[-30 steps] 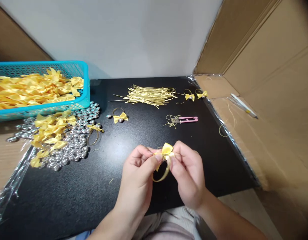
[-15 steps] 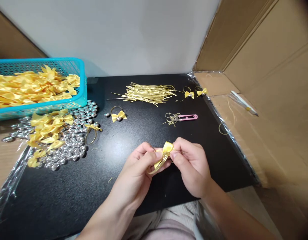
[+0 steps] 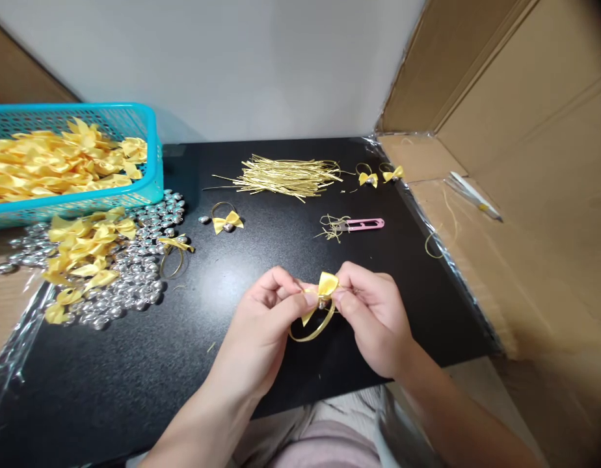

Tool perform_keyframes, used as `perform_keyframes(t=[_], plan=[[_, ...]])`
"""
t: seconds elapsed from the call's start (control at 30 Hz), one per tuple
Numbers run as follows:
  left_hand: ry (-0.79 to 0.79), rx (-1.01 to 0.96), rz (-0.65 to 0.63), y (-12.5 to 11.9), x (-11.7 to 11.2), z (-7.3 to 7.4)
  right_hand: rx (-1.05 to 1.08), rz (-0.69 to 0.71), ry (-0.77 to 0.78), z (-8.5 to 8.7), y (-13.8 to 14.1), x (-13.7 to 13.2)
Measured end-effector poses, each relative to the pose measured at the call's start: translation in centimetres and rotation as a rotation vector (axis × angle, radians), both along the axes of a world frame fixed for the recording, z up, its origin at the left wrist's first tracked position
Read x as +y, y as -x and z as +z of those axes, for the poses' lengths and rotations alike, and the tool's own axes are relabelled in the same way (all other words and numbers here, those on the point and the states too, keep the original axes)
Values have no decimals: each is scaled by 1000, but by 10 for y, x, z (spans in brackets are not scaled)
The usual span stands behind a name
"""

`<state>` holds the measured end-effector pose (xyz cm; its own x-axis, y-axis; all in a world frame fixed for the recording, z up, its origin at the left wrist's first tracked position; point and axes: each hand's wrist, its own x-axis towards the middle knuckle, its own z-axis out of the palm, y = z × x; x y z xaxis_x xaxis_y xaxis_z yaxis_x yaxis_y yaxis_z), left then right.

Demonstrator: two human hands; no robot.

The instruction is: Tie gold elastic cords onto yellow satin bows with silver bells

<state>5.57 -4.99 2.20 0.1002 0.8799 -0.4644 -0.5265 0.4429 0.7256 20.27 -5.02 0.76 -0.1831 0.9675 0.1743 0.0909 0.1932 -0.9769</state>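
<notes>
Between my hands, over the front of the black table, is a yellow ribbon bow point(image 3: 328, 283) with a gold cord loop point(image 3: 310, 337) hanging below it. My left hand point(image 3: 276, 309) pinches the bow's left side between thumb and fingers. On the other side, my right hand point(image 3: 371, 312) is closed, its thumb and forefinger pinching thin gold cord at the bow's right edge. A small silvery bead point(image 3: 322, 303) shows under the bow, partly covered by my left thumb. The cord ends inside my fingers are mostly hidden.
A turquoise basket point(image 3: 159, 169) of yellow bows stands at left, with silver beads point(image 3: 139, 276) and loose bows point(image 3: 88, 250) before it. Gold cords point(image 3: 288, 177) lie at the back, near pink thread snips point(image 3: 363, 224). Finished-looking bow loops point(image 3: 227, 222) lie about. White tweezers point(image 3: 476, 195) rest at right.
The gold loop has swung down and opened out below the bow. Both hands keep their pinch in nearly the same place. The view has shifted slightly.
</notes>
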Motion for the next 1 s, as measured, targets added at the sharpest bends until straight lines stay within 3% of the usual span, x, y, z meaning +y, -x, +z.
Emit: perform_keyframes(t=[0.33,0.47,0.63,0.83,1.0], plan=[[87,-137,-37,-2,2,4,121,9,106,1,2,-1],[59,-149,-43,0,2,2,242,79,252,1,1,2],[26,-141,-68,2,4,-1,338,174,316,2,0,4],[12,-60,-50,-1,6,-1,140,91,266,-6,-4,0],[-84,100,35,-2,2,-2,99,-44,48,-17,-4,-9]])
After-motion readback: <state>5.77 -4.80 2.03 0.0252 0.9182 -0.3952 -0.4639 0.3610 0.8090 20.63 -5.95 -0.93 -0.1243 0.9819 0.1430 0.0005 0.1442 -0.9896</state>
